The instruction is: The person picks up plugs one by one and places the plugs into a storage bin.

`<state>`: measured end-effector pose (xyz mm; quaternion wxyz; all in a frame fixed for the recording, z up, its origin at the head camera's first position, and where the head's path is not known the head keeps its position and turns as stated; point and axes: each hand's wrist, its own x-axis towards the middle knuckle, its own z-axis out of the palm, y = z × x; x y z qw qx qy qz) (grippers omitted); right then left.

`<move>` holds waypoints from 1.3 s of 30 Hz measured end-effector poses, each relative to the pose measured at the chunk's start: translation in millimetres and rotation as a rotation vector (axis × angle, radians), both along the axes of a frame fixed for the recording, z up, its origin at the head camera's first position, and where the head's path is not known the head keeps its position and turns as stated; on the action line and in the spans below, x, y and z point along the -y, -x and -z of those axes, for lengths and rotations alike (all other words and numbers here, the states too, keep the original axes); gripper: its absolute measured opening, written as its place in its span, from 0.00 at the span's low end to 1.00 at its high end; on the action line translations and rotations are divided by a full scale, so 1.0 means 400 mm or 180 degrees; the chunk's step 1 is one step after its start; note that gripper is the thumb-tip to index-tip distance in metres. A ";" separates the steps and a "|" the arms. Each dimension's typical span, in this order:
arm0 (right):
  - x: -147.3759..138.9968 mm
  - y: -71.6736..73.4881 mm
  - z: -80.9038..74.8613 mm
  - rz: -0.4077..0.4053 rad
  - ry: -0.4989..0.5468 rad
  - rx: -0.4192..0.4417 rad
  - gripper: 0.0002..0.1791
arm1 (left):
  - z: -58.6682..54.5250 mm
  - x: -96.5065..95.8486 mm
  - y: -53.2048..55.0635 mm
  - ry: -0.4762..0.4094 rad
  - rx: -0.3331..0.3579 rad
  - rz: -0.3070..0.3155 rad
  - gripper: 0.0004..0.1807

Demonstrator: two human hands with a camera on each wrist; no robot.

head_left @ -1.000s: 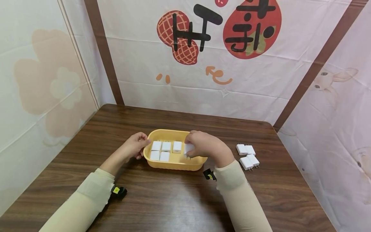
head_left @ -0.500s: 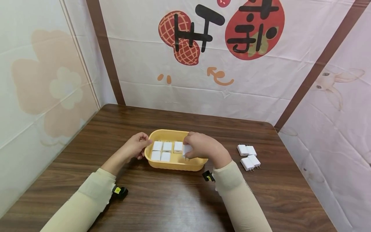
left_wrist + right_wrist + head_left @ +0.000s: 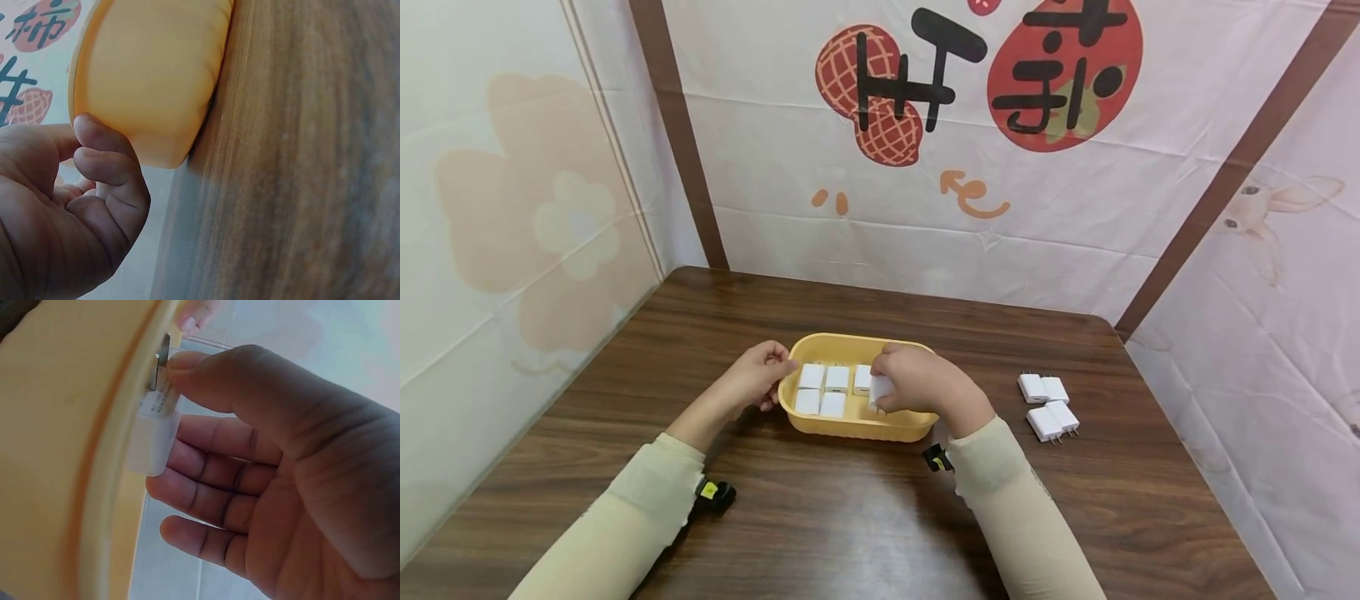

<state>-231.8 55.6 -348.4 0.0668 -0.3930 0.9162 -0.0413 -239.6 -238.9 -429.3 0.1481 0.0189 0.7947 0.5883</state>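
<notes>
A yellow plastic basket (image 3: pixel 859 428) stands in the middle of the table. At its left end, my left hand (image 3: pixel 751 379) pinches the rim between thumb and curled fingers, as the basket's wall (image 3: pixel 153 69) in the left wrist view confirms. Over the basket's right half, my right hand (image 3: pixel 928 385) holds a white charger plug (image 3: pixel 880 390) between thumb and fingers. In the right wrist view the same charger plug (image 3: pixel 153 434) has its metal prongs beside the thumb. Several white charger plugs (image 3: pixel 837 379) lie inside the basket in two rows at the left; one is partly covered by the right hand.
To the right of the basket, several more charger plugs (image 3: pixel 1047 407) lie grouped on the brown wooden table (image 3: pixel 850 517). Printed white curtains (image 3: pixel 842 242) hang behind the table and at its sides.
My right hand has moved a little left inside the basket with its charger plug, closer to the others. The left hand stays at the rim. The head view has shifted slightly.
</notes>
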 end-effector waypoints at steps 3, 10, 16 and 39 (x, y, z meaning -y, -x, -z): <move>0.006 -0.002 0.002 -0.0051 -0.0040 -0.0057 0.15 | 0.001 -0.002 0.001 0.0005 0.0009 -0.0017 0.13; 0.017 0.000 0.017 -0.0148 -0.0078 -0.0127 0.15 | 0.007 -0.002 0.001 0.0013 -0.0015 -0.0024 0.14; 0.021 0.005 0.028 -0.0214 -0.0059 -0.0063 0.16 | 0.009 -0.005 0.004 0.0013 -0.0006 -0.0048 0.14; 0.025 0.031 0.074 -0.0259 -0.0046 0.0061 0.14 | -0.002 -0.012 0.007 0.0038 0.0013 -0.0039 0.14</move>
